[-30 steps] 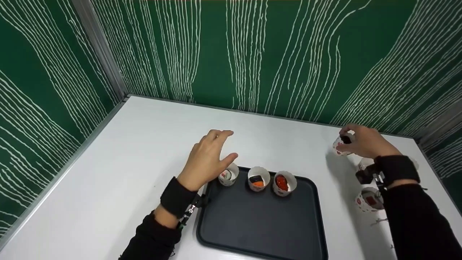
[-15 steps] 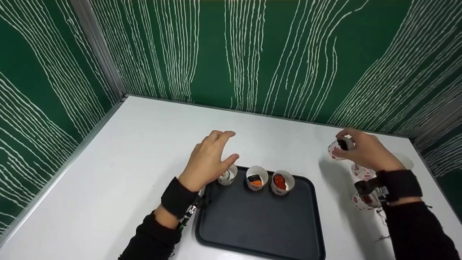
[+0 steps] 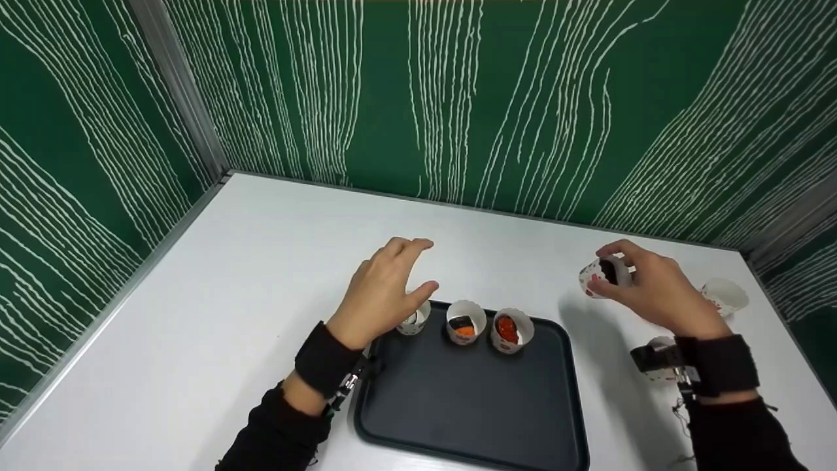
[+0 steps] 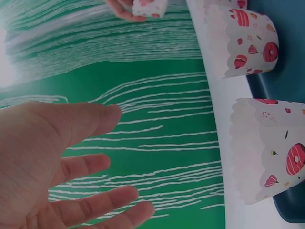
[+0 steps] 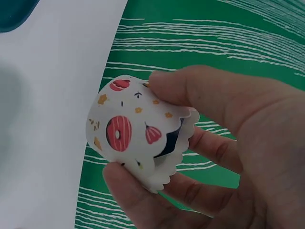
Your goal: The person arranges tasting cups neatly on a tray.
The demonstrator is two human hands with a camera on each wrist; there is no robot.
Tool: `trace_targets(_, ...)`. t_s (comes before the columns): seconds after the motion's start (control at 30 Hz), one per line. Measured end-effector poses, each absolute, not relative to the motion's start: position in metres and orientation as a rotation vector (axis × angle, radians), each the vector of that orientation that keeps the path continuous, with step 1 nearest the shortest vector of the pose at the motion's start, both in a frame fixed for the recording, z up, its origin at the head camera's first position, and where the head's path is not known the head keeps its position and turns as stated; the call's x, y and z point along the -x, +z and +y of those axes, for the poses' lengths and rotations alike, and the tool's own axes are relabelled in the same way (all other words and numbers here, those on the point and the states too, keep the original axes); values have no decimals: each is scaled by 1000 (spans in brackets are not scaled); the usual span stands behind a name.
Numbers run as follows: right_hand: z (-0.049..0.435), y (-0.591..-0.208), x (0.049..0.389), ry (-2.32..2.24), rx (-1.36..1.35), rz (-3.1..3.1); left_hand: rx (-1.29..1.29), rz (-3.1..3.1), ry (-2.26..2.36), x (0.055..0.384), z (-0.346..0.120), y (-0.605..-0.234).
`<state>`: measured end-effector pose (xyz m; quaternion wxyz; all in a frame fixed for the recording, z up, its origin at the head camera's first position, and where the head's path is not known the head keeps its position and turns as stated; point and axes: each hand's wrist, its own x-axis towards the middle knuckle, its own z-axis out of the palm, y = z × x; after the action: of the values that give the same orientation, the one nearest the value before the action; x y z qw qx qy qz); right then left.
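My right hand point(image 3: 654, 288) grips a paper baking cup point(image 3: 603, 277) between thumb and fingers, above the table to the right of the tray. Something dark lies inside that cup; its printed wall point(image 5: 133, 129) fills the middle of the right wrist view. Relaxed, with fingers spread, my left hand point(image 3: 379, 291) hovers over the tray's far left corner and holds nothing. Beneath it stands a cup point(image 3: 413, 320), partly hidden, with a pale piece inside. Beside that, one cup point(image 3: 466, 322) contains a black and orange piece, and another cup point(image 3: 512, 331) a red piece.
The dark tray point(image 3: 471, 405) lies on the white table point(image 3: 261, 261). Near the right edge stand a pale cup point(image 3: 724, 296) and another cup point(image 3: 659, 374), half covered by the right wrist strap. A green wall point(image 3: 386, 98) with white lines bounds the back.
My right hand has carried the gripped cup left and slightly nearer the tray, uncovering a cup at the far right. The left hand has barely moved.
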<state>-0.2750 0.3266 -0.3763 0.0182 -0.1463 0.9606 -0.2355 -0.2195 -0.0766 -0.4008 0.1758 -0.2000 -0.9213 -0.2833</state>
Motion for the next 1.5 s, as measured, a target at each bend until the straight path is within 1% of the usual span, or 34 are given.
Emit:
trace_targets(0.27,312,-377,260,-783,505,3006,615,-2614,-807,218,-75,-400)
trace_targets(0.8,302,-377,234,-908,534,3068,707,-2587,-807,214,-64,-399)
trace_targets(1.1,298,-382,225,-928,587,3096,741,-2576,-771,207,-58,-397)
trace_targets(1.5,280,-375,211,-998,609,3012,835,-2543,-830,198,-48,-393)
